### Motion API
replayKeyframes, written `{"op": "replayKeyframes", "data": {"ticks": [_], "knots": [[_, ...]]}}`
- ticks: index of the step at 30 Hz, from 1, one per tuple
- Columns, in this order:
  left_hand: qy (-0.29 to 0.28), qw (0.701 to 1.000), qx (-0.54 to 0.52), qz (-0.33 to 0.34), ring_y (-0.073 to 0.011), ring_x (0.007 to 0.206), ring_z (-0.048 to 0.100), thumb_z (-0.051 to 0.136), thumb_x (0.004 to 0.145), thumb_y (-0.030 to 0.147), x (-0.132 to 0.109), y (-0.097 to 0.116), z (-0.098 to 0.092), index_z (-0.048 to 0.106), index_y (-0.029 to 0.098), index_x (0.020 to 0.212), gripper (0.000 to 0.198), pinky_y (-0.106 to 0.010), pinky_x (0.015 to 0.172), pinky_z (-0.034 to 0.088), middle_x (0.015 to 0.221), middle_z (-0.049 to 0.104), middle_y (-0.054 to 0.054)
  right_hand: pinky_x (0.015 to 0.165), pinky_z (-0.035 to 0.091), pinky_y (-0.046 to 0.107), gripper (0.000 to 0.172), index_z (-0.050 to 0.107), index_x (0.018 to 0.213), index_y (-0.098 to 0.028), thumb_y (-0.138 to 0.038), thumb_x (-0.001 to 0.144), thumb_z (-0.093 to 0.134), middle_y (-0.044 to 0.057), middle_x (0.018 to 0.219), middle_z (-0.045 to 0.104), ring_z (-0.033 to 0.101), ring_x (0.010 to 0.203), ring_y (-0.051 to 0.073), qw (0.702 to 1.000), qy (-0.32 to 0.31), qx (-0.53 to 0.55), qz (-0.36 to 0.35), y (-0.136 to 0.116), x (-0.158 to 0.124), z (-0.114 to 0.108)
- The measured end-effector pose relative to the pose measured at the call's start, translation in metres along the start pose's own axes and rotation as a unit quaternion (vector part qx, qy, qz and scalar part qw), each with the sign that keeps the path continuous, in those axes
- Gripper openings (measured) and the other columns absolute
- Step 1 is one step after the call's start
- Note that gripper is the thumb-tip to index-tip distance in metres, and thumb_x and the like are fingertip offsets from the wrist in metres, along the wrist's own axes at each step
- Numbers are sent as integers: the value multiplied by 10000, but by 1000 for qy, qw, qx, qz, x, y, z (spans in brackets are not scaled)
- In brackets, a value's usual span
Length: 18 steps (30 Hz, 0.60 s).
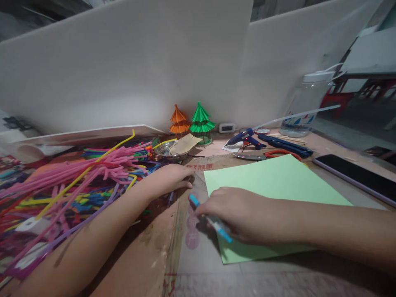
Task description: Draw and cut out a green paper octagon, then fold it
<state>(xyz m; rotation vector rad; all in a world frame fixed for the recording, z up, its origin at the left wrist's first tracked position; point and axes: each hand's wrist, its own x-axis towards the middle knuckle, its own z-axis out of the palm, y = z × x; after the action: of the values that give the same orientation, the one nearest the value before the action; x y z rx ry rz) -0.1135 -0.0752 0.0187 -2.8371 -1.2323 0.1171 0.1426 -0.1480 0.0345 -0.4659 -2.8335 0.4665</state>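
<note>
My right hand point(230, 210) is closed around a pen point(223, 233) with light-blue ends and a clear-looking middle. It is over the left part of a light green sheet of paper point(262, 177), which lies flat on a cardboard mat point(198, 264). The pen slants across the sheet's left edge, its upper blue end beyond the paper. My left hand point(173, 179) is low over the table near the mat's far left corner, just in front of a metal bowl point(176, 156). Its thumb shows apart from the fingers, and nothing is visible in it.
Pipe cleaners point(102, 169) of many colours are heaped on the left. Orange point(179, 121) and green point(201, 123) small trees stand by the white board. Behind the paper lie a glue gun point(246, 138), a utility knife point(284, 145) and orange-handled pliers point(281, 154). A phone point(359, 175) and plastic jar point(305, 105) are right.
</note>
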Motion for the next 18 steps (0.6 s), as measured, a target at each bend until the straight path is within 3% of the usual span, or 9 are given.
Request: {"op": "replayKeyframes", "data": {"ticks": [4, 7, 10, 12, 15, 17, 18], "knots": [[13, 999, 38, -7, -261, 887, 741, 516, 1022, 237, 2, 1, 10, 613, 212, 1342, 336, -324, 780, 546, 971, 773, -94, 825, 496, 379, 280, 681, 1189, -56, -103, 956, 533, 126, 1013, 776, 678, 926, 263, 987, -73, -116, -88, -10, 38, 20], [20, 999, 40, -5, -278, 853, 746, 548, 986, 220, 5, -1, 14, 641, 196, 1320, 348, -348, 768, 562, 949, 779, -109, 784, 487, 427, 240, 681, 1104, -55, -135, 997, 481, 145, 953, 764, 677, 856, 292, 974, -49, -210, -67, -8, 62, 38], [34, 999, 15, 9, -263, 997, 742, 587, 955, 217, 7, -4, 12, 656, 253, 1299, 353, -340, 862, 566, 1137, 778, -84, 821, 476, 461, 334, 600, 1289, -29, -151, 1003, 477, 164, 939, 756, 682, 848, 304, 964, -11, -265, -32, -5, 71, 49], [47, 999, -6, 18, -267, 1113, 710, 580, 955, 223, 7, -6, 11, 645, 254, 1324, 377, -349, 933, 551, 1273, 737, -86, 801, 471, 440, 347, 575, 1324, -41, -145, 1010, 470, 151, 926, 751, 678, 835, 287, 962, -5, -271, -42, -5, 65, 47], [60, 997, -39, 22, -285, 1130, 685, 576, 960, 274, 7, -7, 14, 638, 227, 1351, 398, -372, 948, 541, 1265, 717, -113, 771, 462, 405, 257, 643, 1173, -64, -132, 1026, 443, 132, 899, 739, 661, 820, 252, 963, 3, -253, -93, -5, 40, 34], [68, 996, -63, 17, -283, 1123, 670, 562, 971, 312, 8, -8, 20, 639, 231, 1358, 402, -375, 959, 530, 1225, 708, -115, 758, 472, 397, 243, 659, 1156, -78, -164, 1025, 474, 111, 884, 740, 656, 791, 242, 971, 29, -229, -69, 0, 17, 20], [73, 994, -75, 12, -285, 1134, 658, 557, 977, 338, 9, -9, 23, 637, 232, 1361, 406, -380, 971, 523, 1225, 697, -118, 755, 483, 400, 235, 671, 1159, -98, -192, 1017, 508, 111, 890, 748, 669, 816, 256, 974, 38, -221, -22, 5, 3, 13]]}}
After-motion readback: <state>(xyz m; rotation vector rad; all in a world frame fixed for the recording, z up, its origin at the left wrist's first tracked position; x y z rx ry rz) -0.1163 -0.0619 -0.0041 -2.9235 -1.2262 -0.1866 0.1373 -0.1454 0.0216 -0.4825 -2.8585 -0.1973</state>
